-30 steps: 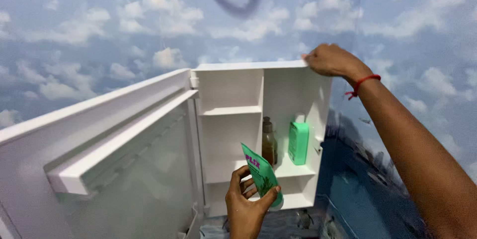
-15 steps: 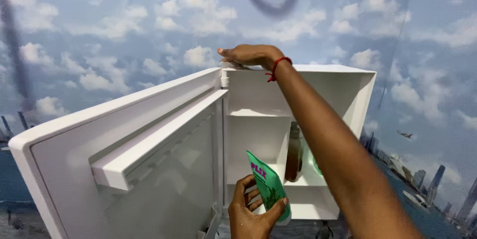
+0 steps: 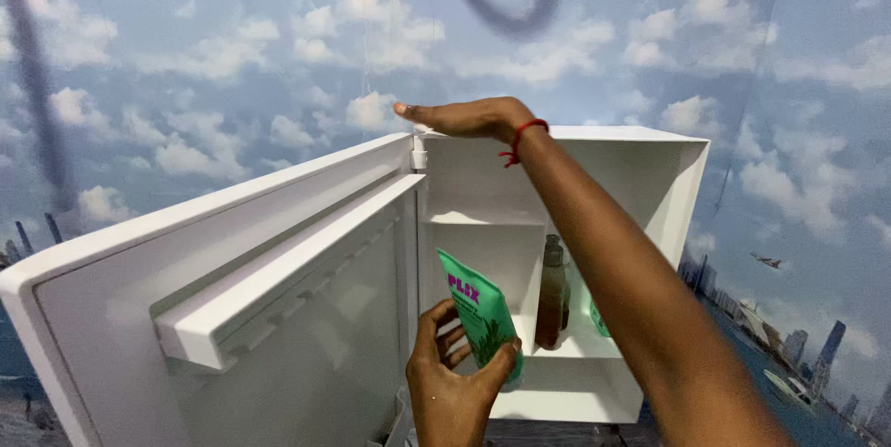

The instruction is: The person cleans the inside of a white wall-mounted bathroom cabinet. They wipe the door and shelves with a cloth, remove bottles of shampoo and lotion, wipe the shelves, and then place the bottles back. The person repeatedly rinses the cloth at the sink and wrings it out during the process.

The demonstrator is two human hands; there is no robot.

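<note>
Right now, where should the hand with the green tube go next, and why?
Probably a little forward, setting the green tube on a bare shelf inside the white cabinet. The left hand holds the tube just in front of the open door, and the brown bottle already stands inside. The right hand rests on the cabinet's top.

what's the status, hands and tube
Left hand grips green tube before open cabinet. Right hand flat on cabinet top. Brown bottle on shelf.
</note>
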